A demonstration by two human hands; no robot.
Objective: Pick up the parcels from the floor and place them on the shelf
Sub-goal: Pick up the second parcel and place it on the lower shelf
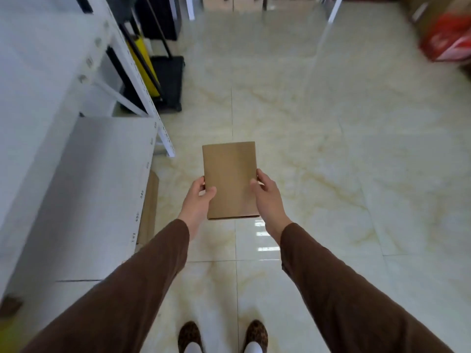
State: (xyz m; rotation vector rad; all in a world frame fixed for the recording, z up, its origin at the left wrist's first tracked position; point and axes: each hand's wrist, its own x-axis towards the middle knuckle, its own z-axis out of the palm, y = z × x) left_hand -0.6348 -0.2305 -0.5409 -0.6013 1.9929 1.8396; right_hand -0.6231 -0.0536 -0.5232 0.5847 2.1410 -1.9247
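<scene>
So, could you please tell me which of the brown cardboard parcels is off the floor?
The flat brown parcel gripped between the left hand and right hand; the other cardboard piece lies beside the white shelf.

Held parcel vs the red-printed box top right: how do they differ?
The parcel is plain brown with no print; the red-printed box carries red graphics on its side. The parcel is held in the air, the left hand and right hand on its side edges; the red-printed box sits on the floor. The parcel is sharp and fully in view; the red-printed box is blurred and cut off by the frame edge. Both look like cardboard.
</scene>
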